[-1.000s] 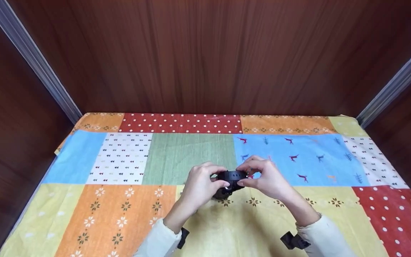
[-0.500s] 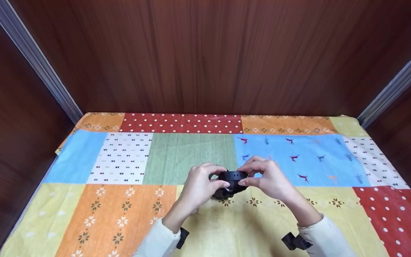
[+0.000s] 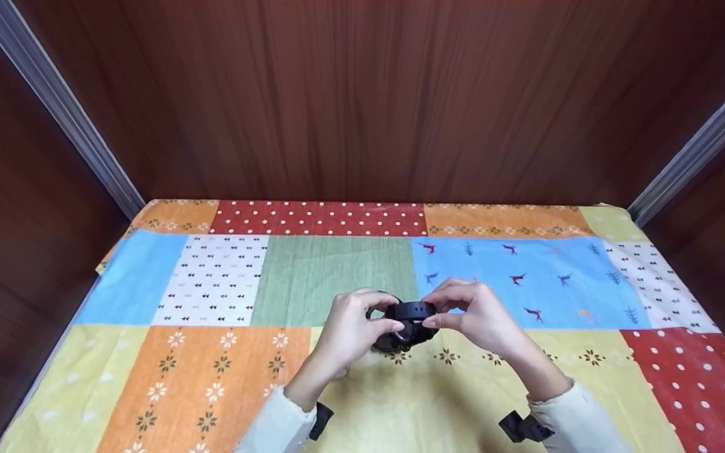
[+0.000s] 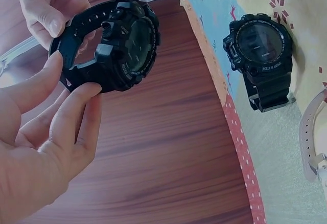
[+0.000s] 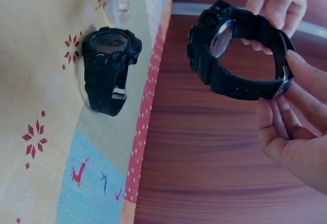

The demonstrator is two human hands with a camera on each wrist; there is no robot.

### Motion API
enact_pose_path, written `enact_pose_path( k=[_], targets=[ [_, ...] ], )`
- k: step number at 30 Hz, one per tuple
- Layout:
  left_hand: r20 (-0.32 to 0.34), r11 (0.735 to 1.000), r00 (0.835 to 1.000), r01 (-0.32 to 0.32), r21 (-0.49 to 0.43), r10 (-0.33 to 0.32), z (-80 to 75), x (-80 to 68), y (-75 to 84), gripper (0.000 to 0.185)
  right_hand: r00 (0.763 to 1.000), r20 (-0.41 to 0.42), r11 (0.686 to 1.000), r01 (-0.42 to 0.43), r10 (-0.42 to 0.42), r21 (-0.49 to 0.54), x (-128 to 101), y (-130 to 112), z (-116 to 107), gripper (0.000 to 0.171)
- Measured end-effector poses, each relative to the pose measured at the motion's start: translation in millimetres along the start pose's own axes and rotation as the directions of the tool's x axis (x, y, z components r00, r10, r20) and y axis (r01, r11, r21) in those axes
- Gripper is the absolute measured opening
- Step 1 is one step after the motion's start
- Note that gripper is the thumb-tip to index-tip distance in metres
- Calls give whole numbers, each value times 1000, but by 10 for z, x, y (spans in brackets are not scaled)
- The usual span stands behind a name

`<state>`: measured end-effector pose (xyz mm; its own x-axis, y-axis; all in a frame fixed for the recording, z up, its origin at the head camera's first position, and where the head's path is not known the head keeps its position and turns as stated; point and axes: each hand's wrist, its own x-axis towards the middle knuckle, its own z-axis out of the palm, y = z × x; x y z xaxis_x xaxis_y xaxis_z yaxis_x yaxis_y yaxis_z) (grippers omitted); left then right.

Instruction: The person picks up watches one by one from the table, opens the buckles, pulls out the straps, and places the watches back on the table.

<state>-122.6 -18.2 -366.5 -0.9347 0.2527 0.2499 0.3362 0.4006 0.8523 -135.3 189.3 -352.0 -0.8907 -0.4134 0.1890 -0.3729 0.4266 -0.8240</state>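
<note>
Both hands hold one black wristwatch (image 3: 414, 310) up above the tablecloth. Its strap bends round into a loop, with the metal buckle (image 5: 282, 83) at the fingers of the right hand (image 3: 479, 314). That hand pinches the strap end between thumb and fingers. From the other side, the left hand (image 3: 355, 321) grips the strap with its thumb and fingertips, seen close up in the left wrist view. A second black wristwatch (image 4: 259, 45) lies beneath on the cloth, its strap looped and its dial facing up; in the head view the hands partly cover it.
A pale watch strap (image 4: 307, 137) shows at the edge of the left wrist view, beside the second watch. A patchwork tablecloth (image 3: 224, 358) covers the table. Brown wood-grain panels (image 3: 362, 100) stand behind and at both sides.
The right hand has shifted slightly to the right, and the held watch's strap has turned a little between the hands. Both hands keep their hold.
</note>
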Motion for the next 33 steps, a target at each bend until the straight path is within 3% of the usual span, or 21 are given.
enact_pose_path(
  k=[5,13,33],
  targets=[
    [-9,999,999,-33,12,33,-12,5,-39,22,1000,17,997,13,-14,79,14,1,-20,21],
    [-19,999,999,-37,13,37,-22,-1,-42,22,999,29,985,-40,36,166,23,4,-39,23],
    [-23,999,999,-33,13,33,-29,-12,-37,21,993,99,964,-81,57,253,18,85,-109,22]
  ],
)
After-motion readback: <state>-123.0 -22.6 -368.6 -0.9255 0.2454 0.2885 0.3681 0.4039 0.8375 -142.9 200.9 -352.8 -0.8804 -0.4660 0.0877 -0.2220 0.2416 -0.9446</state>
